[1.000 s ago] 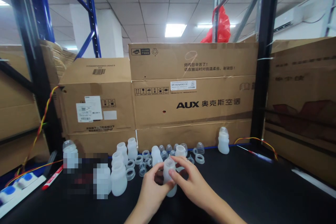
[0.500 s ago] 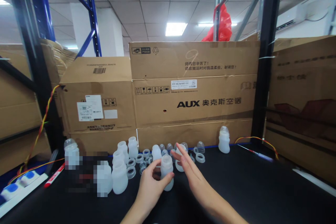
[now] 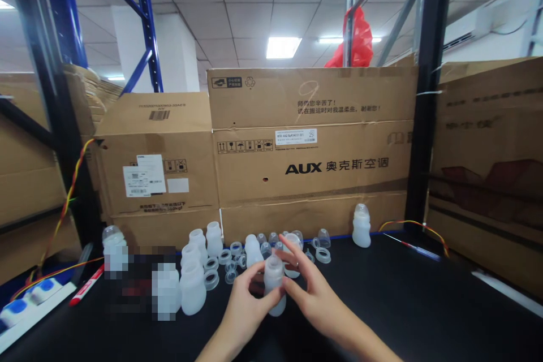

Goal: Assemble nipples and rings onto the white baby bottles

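A frosted baby bottle without a cap stands upright, or nearly so, in front of me. My left hand grips it from the left, thumb across its front. From the right, my right hand closes round the same bottle, its thumb near the left thumb and its upper fingers reaching past the neck. Just behind the hands are another white bottle and a bottle partly covered by the right fingers. Clear collar rings and transparent caps lie around them.
Several open bottles stand to the left. A capped bottle is at the back right, another at the far left. A red marker lies beside a power strip. Cardboard walls the back.
My right hand has gone from stretched flat beside the bottle to curling round it. The held bottle has moved slightly right and nearer to me.
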The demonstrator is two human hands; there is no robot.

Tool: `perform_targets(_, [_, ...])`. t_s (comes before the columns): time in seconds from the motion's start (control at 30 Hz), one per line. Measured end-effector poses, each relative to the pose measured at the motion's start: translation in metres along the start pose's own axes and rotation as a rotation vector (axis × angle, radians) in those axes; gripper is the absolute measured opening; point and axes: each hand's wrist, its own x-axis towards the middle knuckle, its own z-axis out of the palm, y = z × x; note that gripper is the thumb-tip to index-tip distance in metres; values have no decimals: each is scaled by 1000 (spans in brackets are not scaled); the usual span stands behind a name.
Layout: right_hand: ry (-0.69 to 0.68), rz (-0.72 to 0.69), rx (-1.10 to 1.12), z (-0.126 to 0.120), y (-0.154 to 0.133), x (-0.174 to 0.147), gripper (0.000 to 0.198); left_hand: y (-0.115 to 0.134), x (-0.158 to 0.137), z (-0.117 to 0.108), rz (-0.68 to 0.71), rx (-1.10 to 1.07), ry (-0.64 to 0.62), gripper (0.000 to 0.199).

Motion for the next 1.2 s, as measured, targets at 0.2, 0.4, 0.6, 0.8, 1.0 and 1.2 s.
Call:
perform_targets(0.2, [96,13,-171,-3,-5,0,68,-1,-3,5,22,0,-55,41])
perform_targets(0.4, [39,43,-160,-4,-10,1,62,9,-5,3,39,-27,-100,41])
perform_targets(0.6, [117,57,-256,-4,-13,3,68,9,-8,15,-14,-160,-97,44])
perform_targets(0.8, [229,24,-301,6,-7,4,63,8,-6,19,-20,-79,30,42])
perform_targets(1.0, [315,-128,-340,-5,11,12,38,-3,1,5,-47,137,110,43])
perform_targets(1.2, [435,10,-468,-37,50,23,54,-12,7,-12,-47,248,194,50])
